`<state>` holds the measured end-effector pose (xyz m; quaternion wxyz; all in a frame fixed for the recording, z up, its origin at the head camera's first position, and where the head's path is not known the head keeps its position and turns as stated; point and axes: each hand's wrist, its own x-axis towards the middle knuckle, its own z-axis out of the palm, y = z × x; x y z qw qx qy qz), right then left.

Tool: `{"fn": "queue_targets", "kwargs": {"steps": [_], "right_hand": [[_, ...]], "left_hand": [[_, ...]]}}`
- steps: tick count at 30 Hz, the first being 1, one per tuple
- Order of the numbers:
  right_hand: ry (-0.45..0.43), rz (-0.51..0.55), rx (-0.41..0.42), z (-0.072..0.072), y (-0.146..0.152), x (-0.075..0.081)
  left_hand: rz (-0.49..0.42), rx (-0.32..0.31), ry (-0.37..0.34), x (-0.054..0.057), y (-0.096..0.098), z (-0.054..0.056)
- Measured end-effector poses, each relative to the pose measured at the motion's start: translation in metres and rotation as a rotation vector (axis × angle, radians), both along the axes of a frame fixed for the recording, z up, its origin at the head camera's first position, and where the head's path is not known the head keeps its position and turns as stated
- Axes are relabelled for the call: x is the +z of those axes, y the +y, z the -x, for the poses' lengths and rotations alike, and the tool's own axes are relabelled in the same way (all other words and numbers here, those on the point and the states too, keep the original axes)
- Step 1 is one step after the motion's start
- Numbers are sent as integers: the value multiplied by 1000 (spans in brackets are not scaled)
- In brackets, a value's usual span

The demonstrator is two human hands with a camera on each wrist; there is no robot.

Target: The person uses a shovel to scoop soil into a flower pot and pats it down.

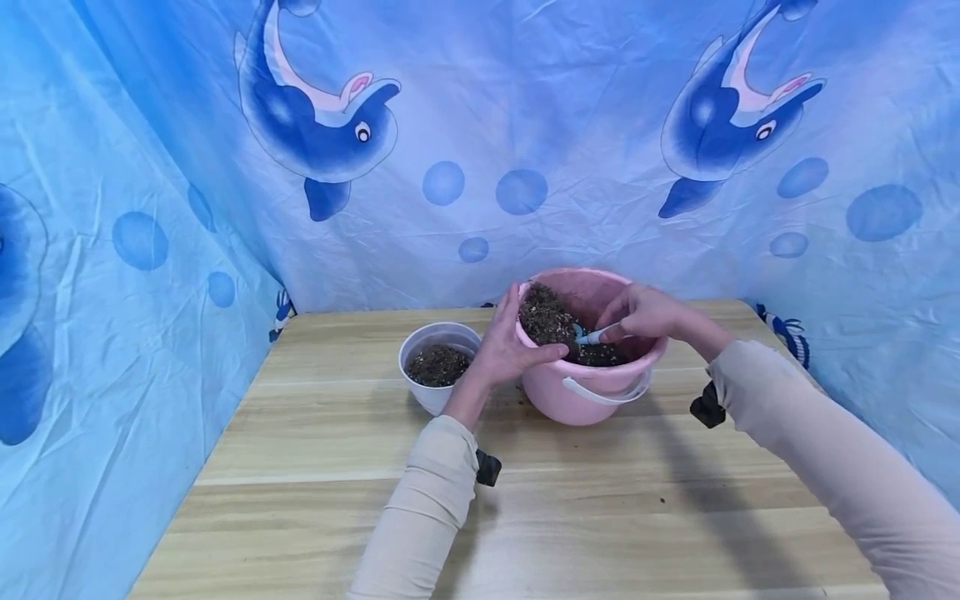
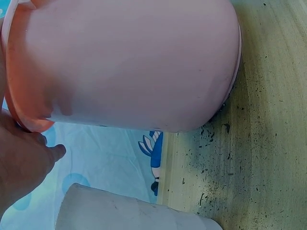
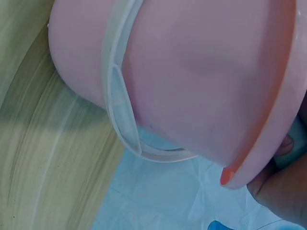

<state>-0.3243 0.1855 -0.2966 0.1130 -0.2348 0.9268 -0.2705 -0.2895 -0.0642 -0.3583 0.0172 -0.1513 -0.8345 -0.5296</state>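
A pink bucket [image 1: 555, 400] holds dark soil [image 1: 543, 315], heaped toward its left side. With its thumb over the rim, my left hand [image 1: 498, 346] grips the bucket's left edge; fingers also show at the rim in the left wrist view. My right hand [image 1: 651, 313] reaches inside and holds the pale handle of a small trowel [image 1: 595, 337], whose blue blade is partly buried in the soil. Just left of the left hand stands a white plastic pot [image 1: 424, 395] with soil [image 1: 437, 365] inside. In the right wrist view the rim hides part of the right hand [image 3: 283, 199].
The bucket's white carrying handle [image 1: 600, 398] hangs down its front. Soil crumbs [image 2: 206, 143] lie scattered on the wooden table [image 1: 360, 517] between bucket and pot. A blue dolphin-print cloth [image 1: 480, 117] encloses the back and sides.
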Motion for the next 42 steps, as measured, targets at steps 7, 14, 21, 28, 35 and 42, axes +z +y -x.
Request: {"fn": "queue_targets", "kwargs": {"steps": [7, 14, 21, 28, 35, 42], "right_hand": [[-26, 39, 23, -2, 3, 1], [-77, 68, -6, -5, 7, 5], [-107, 89, -14, -6, 11, 11], [-110, 127, -28, -10, 15, 17], [-98, 175, -53, -9, 20, 11], [-77, 218, -52, -13, 20, 9]], "left_hand": [[5, 4, -2, -1, 1, 0], [-7, 7, -11, -2, 2, -1], [-42, -9, -3, -2, 2, 1], [-33, -7, 2, -1, 1, 1], [-8, -8, 18, -2, 0, 2], [-22, -18, 28, -2, 1, 3]]}}
